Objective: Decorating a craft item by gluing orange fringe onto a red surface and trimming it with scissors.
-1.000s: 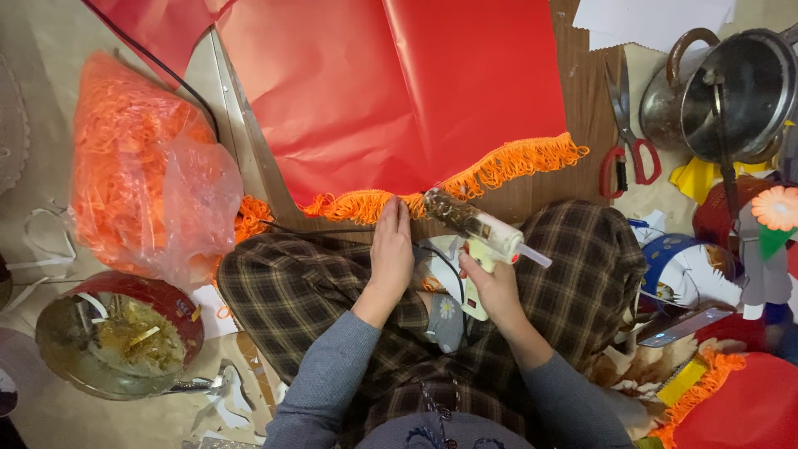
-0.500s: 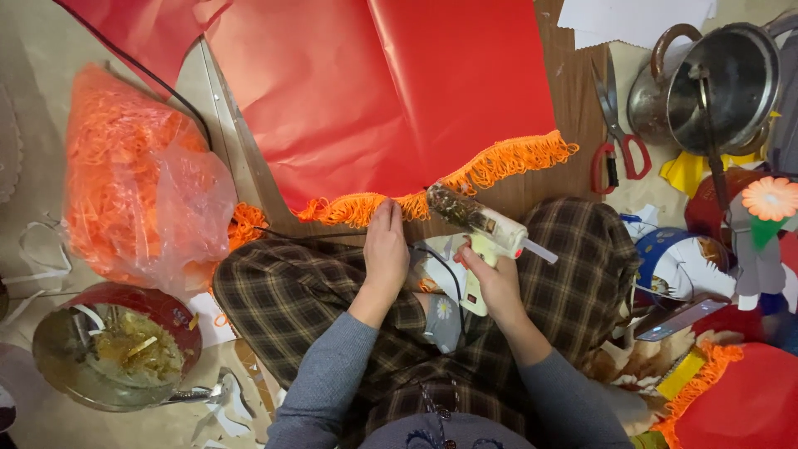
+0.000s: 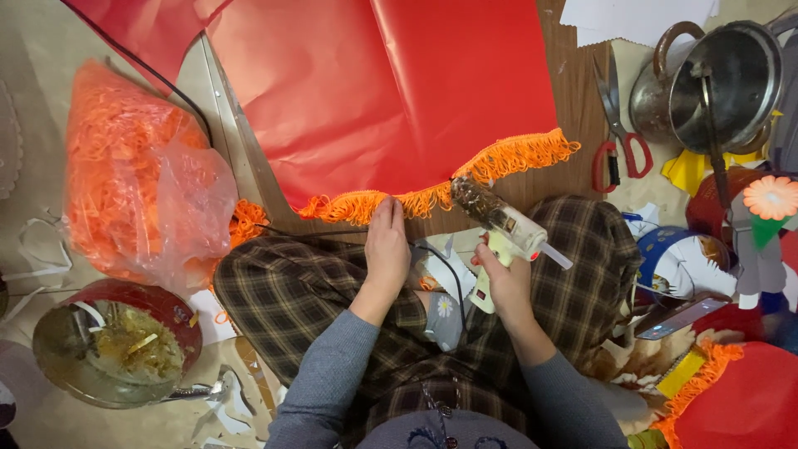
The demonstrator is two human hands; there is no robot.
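A large red paper sheet [image 3: 391, 91] lies on the floor in front of me, with an orange fringe trim [image 3: 432, 193] along its near edge. My left hand [image 3: 387, 241] presses flat on the fringe with fingers together. My right hand [image 3: 501, 274] grips a white hot glue gun [image 3: 499, 226], whose nozzle points at the fringe just right of the left hand. The gun's black cord [image 3: 449, 274] loops across my plaid-covered lap.
A clear bag of orange fringe [image 3: 133, 175] sits at left, a metal bowl [image 3: 112, 342] with scraps at lower left. Red-handled scissors [image 3: 617, 125] and a steel pot [image 3: 715, 83] lie at upper right. Paper decorations [image 3: 769, 216] crowd the right side.
The two hands and the glue gun stay almost where they were; the nozzle remains at the fringe. The view shifted slightly.
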